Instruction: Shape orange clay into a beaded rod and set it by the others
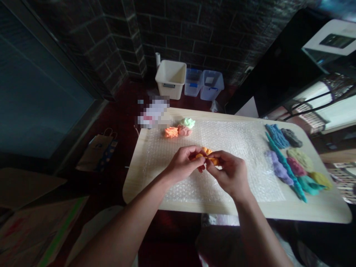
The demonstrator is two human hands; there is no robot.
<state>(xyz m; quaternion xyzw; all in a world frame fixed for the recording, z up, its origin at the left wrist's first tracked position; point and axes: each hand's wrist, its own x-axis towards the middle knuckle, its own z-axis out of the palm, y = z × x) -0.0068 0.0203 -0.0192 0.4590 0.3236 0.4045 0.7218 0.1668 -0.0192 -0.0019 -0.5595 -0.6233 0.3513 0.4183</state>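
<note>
Over the middle of the table, both hands meet on a crumpled, soft yellow-orange piece [206, 150]; whether it is cloth or modelling clay I cannot tell. My left hand [187, 160] pinches its left side, thumb and fingers closed. On its right side, my right hand [228, 171] grips with bent fingers, and the two thumbs almost touch. Much of the piece is hidden by the fingers. Beyond my left hand lie similar soft lumps: an orange one [171, 132], a brownish-pink one [184, 130] and a pale green one [188, 122].
Bubble wrap [244, 148] covers much of the pale wooden table [314, 211]. At the right lie several soft lumps, including a blue one [276, 135], a purple one [279, 167] and a long teal one [286, 167]. Behind the table stands a cream bin [170, 78] beside clear boxes [211, 84].
</note>
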